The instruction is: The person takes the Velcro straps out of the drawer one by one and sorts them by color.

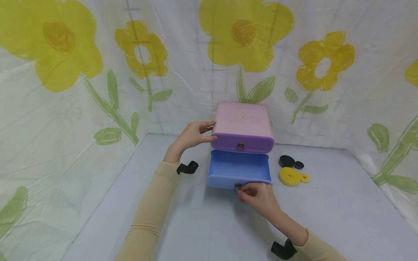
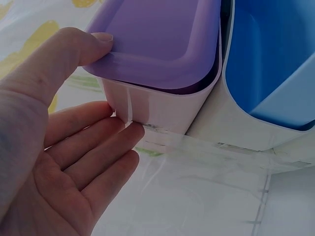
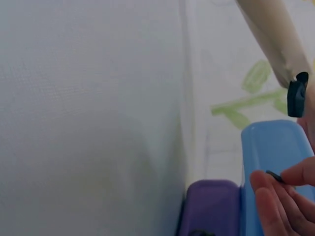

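A two-tier drawer box has a pink upper housing (image 1: 241, 117) with a purple drawer (image 1: 228, 142). Below, a blue drawer (image 1: 217, 181) is pulled out, and its inside looks bare. My left hand (image 1: 191, 137) rests at the upper tier's left side. In the left wrist view its thumb (image 2: 101, 44) presses the purple front's edge, and the fairly straight fingers (image 2: 110, 155) touch the pink side. My right hand (image 1: 261, 198) pinches the small metal ring pull (image 1: 237, 187) on the blue front; the right wrist view shows a dark piece (image 3: 274, 176) between thumb and fingers.
Right of the box lie a large black disc (image 1: 286, 161), a small black disc (image 1: 299, 165), and a large yellow disc (image 1: 287, 177) beside a small yellow ring (image 1: 305, 178). A flower-printed curtain (image 1: 183, 90) hangs behind the white table (image 1: 196, 232). The purple drawer has its own ring pull (image 1: 240, 146).
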{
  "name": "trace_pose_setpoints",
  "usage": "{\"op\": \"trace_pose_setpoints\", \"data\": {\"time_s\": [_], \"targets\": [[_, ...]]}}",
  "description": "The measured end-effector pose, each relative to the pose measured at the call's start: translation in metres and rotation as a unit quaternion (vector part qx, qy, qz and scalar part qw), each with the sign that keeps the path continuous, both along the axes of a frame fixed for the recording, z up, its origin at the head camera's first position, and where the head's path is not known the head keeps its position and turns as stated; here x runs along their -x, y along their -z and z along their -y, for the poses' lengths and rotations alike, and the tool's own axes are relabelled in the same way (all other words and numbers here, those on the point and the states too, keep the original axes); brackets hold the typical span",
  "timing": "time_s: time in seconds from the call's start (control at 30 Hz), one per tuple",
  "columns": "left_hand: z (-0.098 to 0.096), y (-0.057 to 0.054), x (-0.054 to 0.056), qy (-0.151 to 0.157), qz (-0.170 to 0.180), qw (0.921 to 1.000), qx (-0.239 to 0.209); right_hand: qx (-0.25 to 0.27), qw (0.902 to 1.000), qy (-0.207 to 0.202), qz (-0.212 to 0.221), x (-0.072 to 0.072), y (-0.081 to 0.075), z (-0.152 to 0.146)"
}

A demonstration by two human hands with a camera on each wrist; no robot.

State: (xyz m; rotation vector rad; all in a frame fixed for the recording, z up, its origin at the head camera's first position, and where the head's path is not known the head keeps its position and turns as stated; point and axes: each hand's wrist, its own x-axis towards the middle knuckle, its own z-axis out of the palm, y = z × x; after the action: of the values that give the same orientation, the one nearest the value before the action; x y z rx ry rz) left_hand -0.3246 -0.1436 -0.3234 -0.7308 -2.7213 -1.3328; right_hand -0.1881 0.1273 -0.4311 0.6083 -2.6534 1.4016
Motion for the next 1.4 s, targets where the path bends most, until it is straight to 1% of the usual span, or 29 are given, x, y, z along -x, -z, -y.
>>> {"op": "trace_pose_setpoints", "data": {"time_s": [0.23, 0.37, 0.53, 0.83, 1.03, 1.17, 1.4], "targets": [[0.001, 0.001, 0.001, 0.0, 0.002, 1.0, 0.002, 0.008, 0.9999, 0.0, -0.008, 0.004, -0.006, 0.002], [0.002, 0.002, 0.002, 0.001, 0.002, 1.0, 0.002, 0.007, 0.9999, 0.009, -0.006, 0.01, -0.009, 0.003], [0.002, 0.002, 0.001, -0.001, 0.002, 1.0, 0.0, 0.001, 0.9995, 0.031, 0.001, 0.019, -0.011, 0.003], [0.0, 0.001, 0.001, -0.003, 0.004, 1.0, -0.002, 0.007, 0.9991, 0.043, -0.002, 0.035, -0.011, 0.004], [0.0, 0.001, 0.001, -0.004, 0.004, 1.0, -0.002, 0.004, 0.9983, 0.058, -0.003, 0.048, -0.008, 0.005], [0.0, 0.0, 0.001, -0.003, 0.004, 1.0, -0.005, 0.006, 0.9981, 0.061, -0.009, 0.057, -0.006, 0.006], [0.0, 0.0, 0.001, 0.001, 0.005, 0.9999, -0.008, 0.017, 0.998, 0.061, -0.004, 0.071, -0.007, 0.008]]}}
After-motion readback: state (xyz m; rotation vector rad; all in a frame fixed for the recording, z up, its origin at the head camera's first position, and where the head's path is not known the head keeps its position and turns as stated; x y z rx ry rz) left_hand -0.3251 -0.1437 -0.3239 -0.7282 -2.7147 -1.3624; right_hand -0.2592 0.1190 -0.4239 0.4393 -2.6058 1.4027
